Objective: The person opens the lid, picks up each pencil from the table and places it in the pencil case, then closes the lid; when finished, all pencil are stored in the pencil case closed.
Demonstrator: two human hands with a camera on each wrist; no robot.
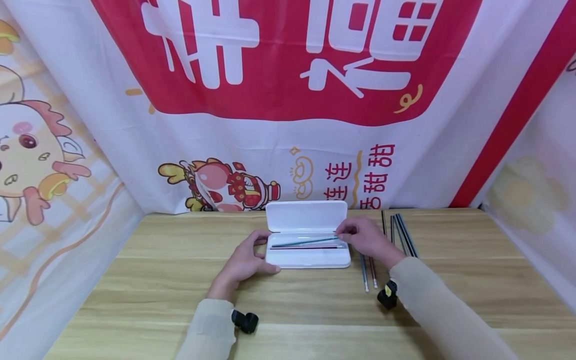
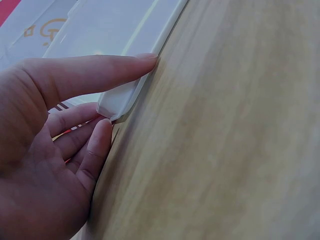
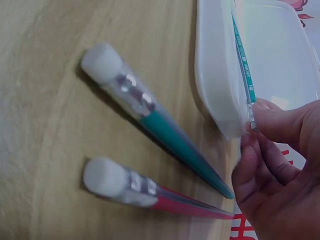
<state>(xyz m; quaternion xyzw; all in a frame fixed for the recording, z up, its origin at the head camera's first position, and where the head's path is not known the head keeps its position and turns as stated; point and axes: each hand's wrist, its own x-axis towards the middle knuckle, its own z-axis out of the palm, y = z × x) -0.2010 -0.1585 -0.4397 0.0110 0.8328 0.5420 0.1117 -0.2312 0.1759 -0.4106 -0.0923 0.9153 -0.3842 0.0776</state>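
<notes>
Right of the white pencil case, the right hand conceals the far portions of two eraser-tipped pencils; their erasers are blurred in the right wrist view. Behind the case, large white lettering is truncated by the head view's top edge.

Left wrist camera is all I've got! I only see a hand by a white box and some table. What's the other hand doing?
Observer: The right hand is pinching a green pencil near its eraser end.
Operator: Cool! Are there any more pencils outside the box?
Observer: Yes, several pencils lie on the table to the right of the white box.
Operator: Do any of those have rubbers on the end?
Observer: Yes, the right wrist view shows a red pencil with a white eraser.
</notes>
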